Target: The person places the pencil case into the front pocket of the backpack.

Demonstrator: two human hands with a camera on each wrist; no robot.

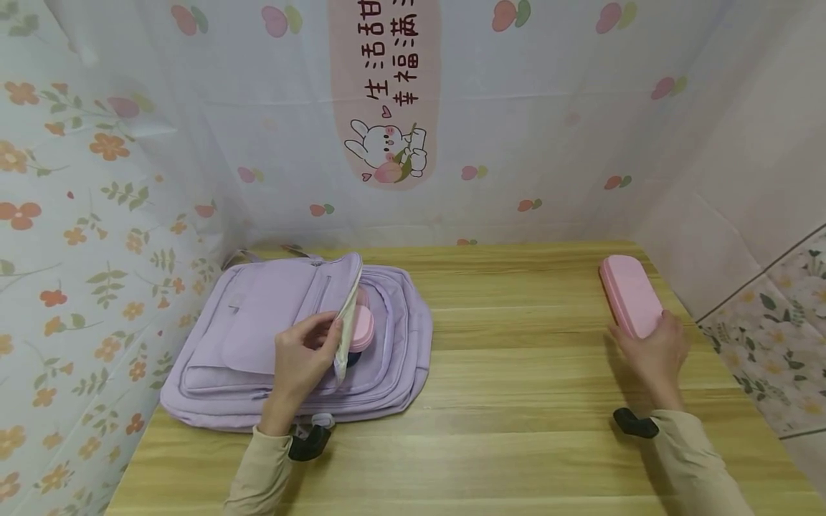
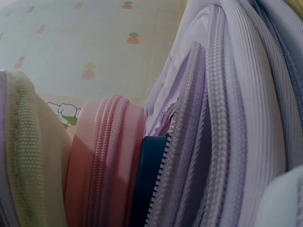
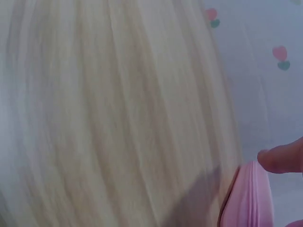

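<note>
A lilac backpack [image 1: 258, 294] lies flat on the table at the left. My left hand [image 1: 306, 358] pinches the edge of its front pocket flap [image 1: 348, 322], holding the pocket open. Inside sits a pink zippered case [image 2: 128, 161] with a dark blue object [image 2: 150, 175] beside it, mostly hidden. At the table's right side, my right hand [image 1: 654, 355] grips the near end of an oblong pink hard case [image 1: 629, 287], thumb and fingers on opposite sides. In the right wrist view, part of that pink case [image 3: 248, 198] and one finger [image 3: 284, 158] show.
The wood-grain table [image 1: 503, 401] stretches between the backpack and the pink hard case. A printed curtain [image 1: 555, 143] hangs along the back edge, and a flowered one [image 1: 97, 236] on the left. Fabric also borders the right side.
</note>
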